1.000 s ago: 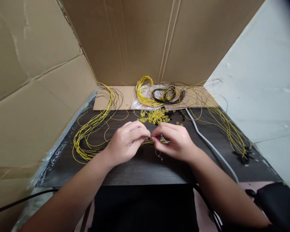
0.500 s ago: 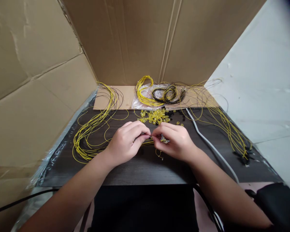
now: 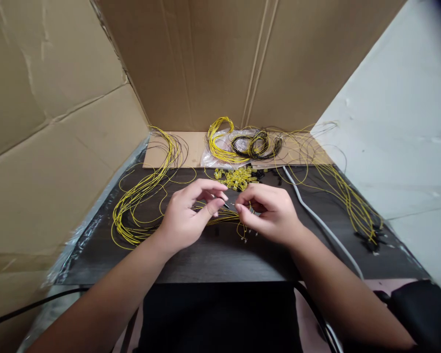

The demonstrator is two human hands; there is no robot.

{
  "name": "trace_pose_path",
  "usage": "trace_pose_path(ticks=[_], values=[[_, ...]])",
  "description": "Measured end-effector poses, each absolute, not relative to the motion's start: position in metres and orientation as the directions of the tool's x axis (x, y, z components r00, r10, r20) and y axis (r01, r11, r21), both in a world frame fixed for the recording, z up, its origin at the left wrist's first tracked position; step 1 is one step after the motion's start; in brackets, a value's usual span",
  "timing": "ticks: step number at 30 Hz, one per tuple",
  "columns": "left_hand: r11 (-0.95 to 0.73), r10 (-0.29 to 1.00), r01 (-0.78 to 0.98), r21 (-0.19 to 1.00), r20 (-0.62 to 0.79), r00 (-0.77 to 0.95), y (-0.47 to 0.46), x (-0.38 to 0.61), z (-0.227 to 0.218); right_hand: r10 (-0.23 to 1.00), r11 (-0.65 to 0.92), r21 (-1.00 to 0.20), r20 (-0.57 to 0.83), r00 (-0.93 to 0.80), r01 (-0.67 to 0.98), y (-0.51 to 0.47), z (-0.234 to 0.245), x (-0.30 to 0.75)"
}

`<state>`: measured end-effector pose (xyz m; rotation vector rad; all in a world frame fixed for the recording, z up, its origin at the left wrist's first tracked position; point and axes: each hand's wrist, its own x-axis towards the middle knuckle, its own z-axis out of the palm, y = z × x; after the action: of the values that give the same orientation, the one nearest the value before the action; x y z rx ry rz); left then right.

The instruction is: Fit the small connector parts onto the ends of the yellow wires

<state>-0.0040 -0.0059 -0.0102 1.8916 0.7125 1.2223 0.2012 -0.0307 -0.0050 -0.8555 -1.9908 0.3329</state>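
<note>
A: Hands first?
B: Left hand (image 3: 185,211), centre of frame: thumb and fingers pinched on a small black piece (image 3: 226,206), its end jutting right. Right hand (image 3: 270,211), just right of centre: thumb and forefinger together on a thin wire end (image 3: 232,204), pale tip towards the black piece, narrow gap between.
A: Directly below?
B: Yellow wire bundle (image 3: 226,216), passing beneath both hands, partly hidden. Loose wire ends (image 3: 244,239) with pale tips, just under the right fingers.
A: Just beyond the fingertips?
B: Heap of yellow connectors (image 3: 237,176), front edge partly masked by the hands; black pieces (image 3: 257,174) alongside.
A: Left of frame?
B: Looped yellow wires (image 3: 127,211), spread over the dark desk (image 3: 220,267).
A: Right?
B: Grey-white cable (image 3: 316,225), slanting between right forearm and spread yellow wires (image 3: 353,201); black connectors (image 3: 371,241) at their lower end.
A: Upper middle?
B: Cardboard strip (image 3: 193,147), bearing a clear plastic bag (image 3: 207,160), yellow coil (image 3: 213,146) and black coil (image 3: 255,145).
A: Outermost?
B: Cardboard panels (image 3: 213,63), top and left; white panel (image 3: 407,122), upper right.
</note>
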Motion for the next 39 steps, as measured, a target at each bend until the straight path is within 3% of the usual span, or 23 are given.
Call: trace_pose_path(ticks=[4, 11, 39], values=[[-0.384, 0.851, -0.138, 0.913, 0.408, 0.331, -0.0062, -0.0006, -0.0075, 0.688, 0.722, -0.562, 0.642, -0.338, 0.403, -0.0335, -0.0035, 0.1999], [-0.260, 0.880, -0.202, 0.944, 0.318, 0.352, -0.0064, 0.0020, -0.0054, 0.668, 0.739, -0.541, 0.665, -0.334, 0.402, -0.0380, -0.0008, 0.1968], [-0.258, 0.879, -0.174, 0.950, 0.305, 0.366, -0.0065, 0.0016, -0.0064, 0.642, 0.757, -0.492, 0.685, -0.345, 0.431, -0.0375, -0.0008, 0.1967]])
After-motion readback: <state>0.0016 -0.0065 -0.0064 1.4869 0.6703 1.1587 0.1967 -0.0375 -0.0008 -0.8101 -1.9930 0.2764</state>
